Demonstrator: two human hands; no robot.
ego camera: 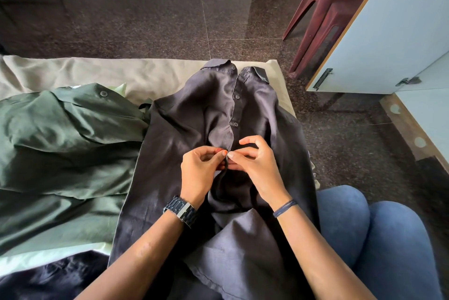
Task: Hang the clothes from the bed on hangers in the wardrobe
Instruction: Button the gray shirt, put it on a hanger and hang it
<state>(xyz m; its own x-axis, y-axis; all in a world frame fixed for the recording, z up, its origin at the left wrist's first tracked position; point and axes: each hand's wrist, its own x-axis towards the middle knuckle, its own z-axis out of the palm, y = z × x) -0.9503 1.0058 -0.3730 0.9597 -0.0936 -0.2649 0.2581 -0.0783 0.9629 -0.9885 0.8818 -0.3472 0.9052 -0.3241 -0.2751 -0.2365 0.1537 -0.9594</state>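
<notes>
Now we have the dark grey shirt [194, 129] spread front-up on the bed [73, 69], its collar toward the far edge near the far right corner and its hem running back under our forearms. Its long axis lies straight away from us, and the button placket follows that line. Our left hand [199, 173] and right hand [257, 166] meet on the placket about midway down, below three buttons that look fastened. Both have fingers curled, thumb and fingertips pinching the two fabric edges together at one spot; we judge a button is being worked there, though it is hidden by the fingers. Neither hand is nearer: they sit level, one on each side of the placket. The remaining placket lies toward us from the hands, so any next button is a short pull back along that axis. A green shirt [60, 134] lies crumpled to the left, touching the grey one. White wardrobe doors [388, 32] stand beyond the bed's right edge; no hanger shows.
</notes>
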